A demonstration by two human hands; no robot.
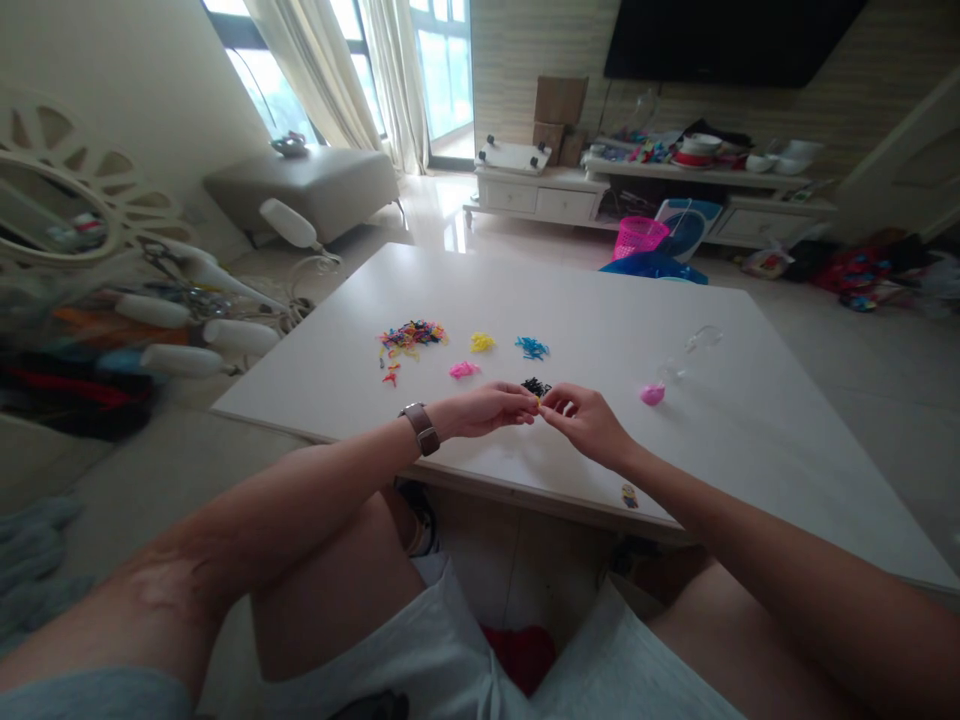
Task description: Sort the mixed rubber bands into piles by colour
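Observation:
My left hand, with a watch on its wrist, meets my right hand above the near part of the white table. Both are closed in a pinch at a tiny yellow piece, mostly hidden by the fingertips. Just behind them lies a pile of small black pieces, partly covered by my fingers. Farther off are small piles of blue pieces, yellow pieces and pink pieces. A larger mixed-colour pile spreads to the left, with a few red pieces near it.
On the right of the table lie a pink object and a clear plastic item. A cartoon sticker is by the near edge. Beyond the far edge stands a pink basket. A white lamp rises at the left.

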